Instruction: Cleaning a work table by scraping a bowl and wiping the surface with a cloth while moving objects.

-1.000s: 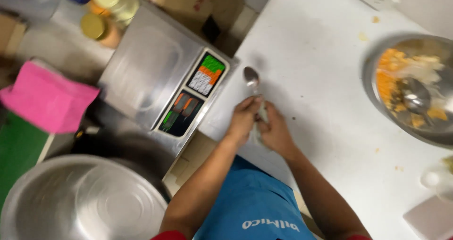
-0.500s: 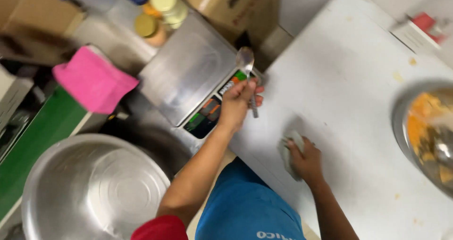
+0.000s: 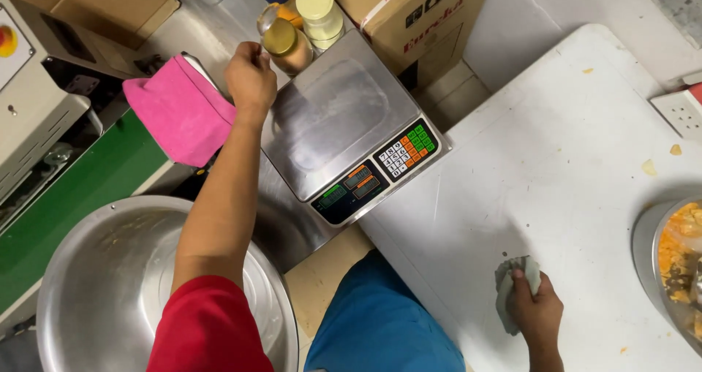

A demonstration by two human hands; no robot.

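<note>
In the head view, a crumpled grey cloth [image 3: 514,288], judged soft and light and best gathered in a bunch, is grasped by the right hand [image 3: 536,315] on the white table [image 3: 556,160]. The left hand [image 3: 250,76] is clenched at far left beside the pink cloth [image 3: 179,116]; its contents cannot be told.

Pink cloth [image 3: 179,112]; grey rag [image 3: 512,288]; white table [image 3: 556,196]; green belt [image 3: 80,196]
</note>
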